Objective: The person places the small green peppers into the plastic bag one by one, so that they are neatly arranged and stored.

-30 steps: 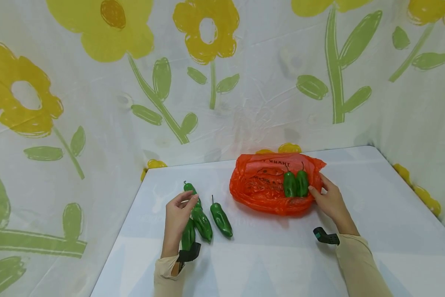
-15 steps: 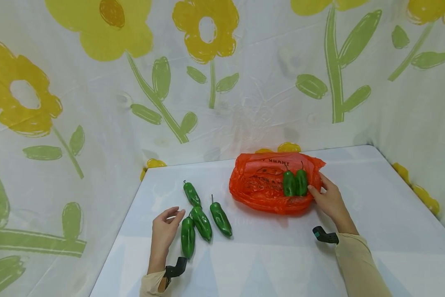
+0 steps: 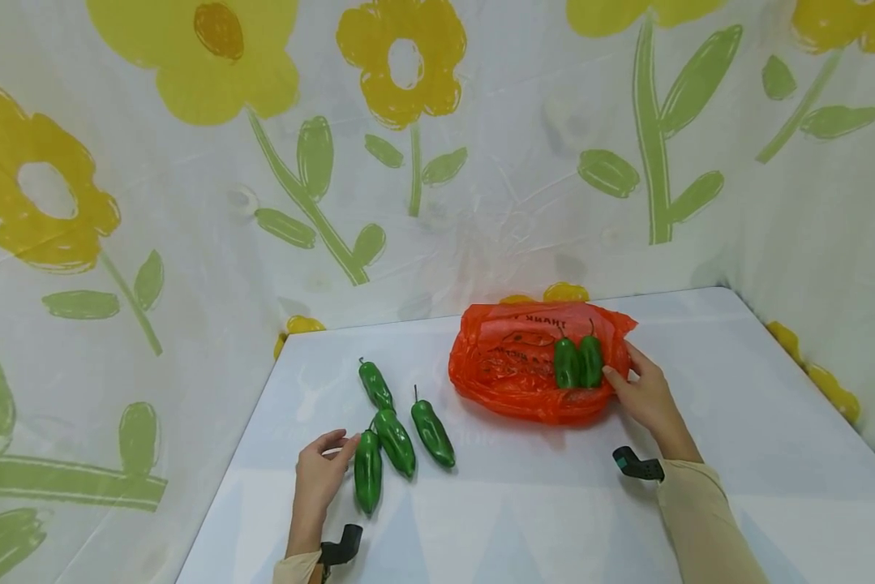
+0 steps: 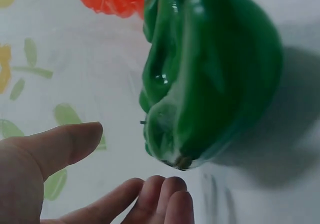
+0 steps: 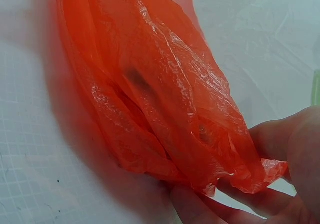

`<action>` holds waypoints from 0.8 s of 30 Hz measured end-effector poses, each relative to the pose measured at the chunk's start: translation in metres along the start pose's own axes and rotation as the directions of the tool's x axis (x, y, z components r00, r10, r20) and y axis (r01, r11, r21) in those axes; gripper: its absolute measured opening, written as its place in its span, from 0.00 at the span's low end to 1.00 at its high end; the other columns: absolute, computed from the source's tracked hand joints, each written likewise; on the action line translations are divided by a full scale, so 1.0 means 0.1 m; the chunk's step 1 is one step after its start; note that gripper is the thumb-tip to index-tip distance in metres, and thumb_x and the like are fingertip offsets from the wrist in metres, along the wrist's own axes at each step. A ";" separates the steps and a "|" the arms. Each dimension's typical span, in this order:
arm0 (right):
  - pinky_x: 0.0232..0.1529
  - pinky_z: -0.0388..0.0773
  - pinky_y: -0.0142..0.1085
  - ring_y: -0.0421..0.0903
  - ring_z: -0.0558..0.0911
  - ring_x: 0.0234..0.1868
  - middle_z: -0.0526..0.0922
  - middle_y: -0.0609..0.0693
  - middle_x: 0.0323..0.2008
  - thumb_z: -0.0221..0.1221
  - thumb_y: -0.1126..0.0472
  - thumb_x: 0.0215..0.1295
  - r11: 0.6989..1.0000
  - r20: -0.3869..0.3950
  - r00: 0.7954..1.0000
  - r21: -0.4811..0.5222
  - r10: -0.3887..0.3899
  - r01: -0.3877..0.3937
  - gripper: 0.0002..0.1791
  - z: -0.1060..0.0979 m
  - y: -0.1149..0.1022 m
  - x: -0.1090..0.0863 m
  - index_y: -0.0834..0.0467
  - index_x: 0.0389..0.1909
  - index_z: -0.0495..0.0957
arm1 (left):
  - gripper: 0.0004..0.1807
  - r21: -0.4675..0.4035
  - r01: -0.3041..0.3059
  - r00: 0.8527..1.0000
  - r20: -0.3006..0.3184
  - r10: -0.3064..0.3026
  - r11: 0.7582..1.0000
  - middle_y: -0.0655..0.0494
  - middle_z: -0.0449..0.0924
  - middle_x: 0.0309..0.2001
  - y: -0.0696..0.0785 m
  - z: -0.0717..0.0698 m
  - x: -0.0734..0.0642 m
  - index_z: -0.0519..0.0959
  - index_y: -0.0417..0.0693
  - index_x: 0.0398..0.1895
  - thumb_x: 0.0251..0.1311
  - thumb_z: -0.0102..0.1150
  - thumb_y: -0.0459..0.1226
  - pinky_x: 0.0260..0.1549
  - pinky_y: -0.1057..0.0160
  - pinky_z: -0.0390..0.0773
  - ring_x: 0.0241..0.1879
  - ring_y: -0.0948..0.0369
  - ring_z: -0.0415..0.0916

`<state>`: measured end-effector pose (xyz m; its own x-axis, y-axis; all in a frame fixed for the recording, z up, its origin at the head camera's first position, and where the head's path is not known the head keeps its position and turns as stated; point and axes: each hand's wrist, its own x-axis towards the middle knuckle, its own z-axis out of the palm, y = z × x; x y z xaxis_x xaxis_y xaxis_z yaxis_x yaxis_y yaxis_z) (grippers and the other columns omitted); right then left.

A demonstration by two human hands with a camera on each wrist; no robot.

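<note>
Several green peppers lie on the white table at the left. My left hand [image 3: 320,473] is just left of the nearest pepper [image 3: 367,474], near its stem end. In the left wrist view that pepper [image 4: 230,68] looms large, and my thumb and fingers [image 4: 170,201] stand apart with nothing between them. Behind it lie a second pepper [image 3: 396,444], a third pepper [image 3: 432,435] to the right, and a farther pepper [image 3: 375,384]. My right hand [image 3: 649,397] pinches the right edge of an open red plastic bag [image 3: 503,393]. Two peppers [image 3: 568,365] lie inside the bag.
The white tabletop [image 3: 510,503] extends in front of the bag and to its right. A flower-printed curtain [image 3: 510,178] hangs behind and at both sides of the table. A small black camera [image 3: 342,547] sits on the left wrist, another camera [image 3: 636,465] on the right.
My left hand has drawn back from above the farther peppers, moving left and nearer, to beside the nearest pepper. My right hand keeps its hold on the bag.
</note>
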<state>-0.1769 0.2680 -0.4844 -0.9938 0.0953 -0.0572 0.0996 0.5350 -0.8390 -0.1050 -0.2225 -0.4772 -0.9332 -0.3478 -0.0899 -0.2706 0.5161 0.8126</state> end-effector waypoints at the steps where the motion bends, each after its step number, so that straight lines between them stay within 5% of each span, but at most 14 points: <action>1: 0.68 0.68 0.67 0.74 0.59 0.77 0.56 0.72 0.78 0.50 0.54 0.81 1.000 0.000 1.000 -0.003 0.001 -0.001 0.39 0.00 0.00 0.00 0.59 0.83 0.44 | 0.29 0.011 -0.001 1.000 0.010 0.001 1.000 0.37 0.84 0.53 -0.01 0.00 -0.01 0.79 0.34 0.62 0.68 0.66 0.47 0.31 0.72 0.80 0.47 0.52 0.84; 8: 0.68 0.69 0.67 0.74 0.59 0.77 0.56 0.72 0.78 0.51 0.54 0.81 1.000 0.000 1.000 -0.008 0.000 0.000 0.39 0.01 -0.01 -0.01 0.60 0.83 0.44 | 0.34 0.060 0.004 0.997 0.077 -0.009 0.998 0.35 0.83 0.54 -0.07 0.04 -0.05 0.75 0.31 0.65 0.68 0.65 0.50 0.35 0.67 0.85 0.52 0.45 0.84; 24: 0.69 0.67 0.67 0.73 0.58 0.77 0.56 0.72 0.78 0.51 0.55 0.81 1.000 0.005 1.000 -0.012 0.019 -0.018 0.40 0.00 -0.05 -0.02 0.60 0.83 0.43 | 0.33 0.168 -0.039 0.996 0.089 0.024 0.985 0.34 0.84 0.50 -0.06 0.11 -0.05 0.77 0.29 0.63 0.64 0.69 0.47 0.41 0.52 0.86 0.48 0.44 0.85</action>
<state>-0.1757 0.2648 -0.4803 -0.9920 0.1009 -0.0755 0.1185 0.5429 -0.8314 -0.1011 -0.2150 -0.4880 -0.9567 -0.2646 -0.1211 -0.2702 0.6532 0.7074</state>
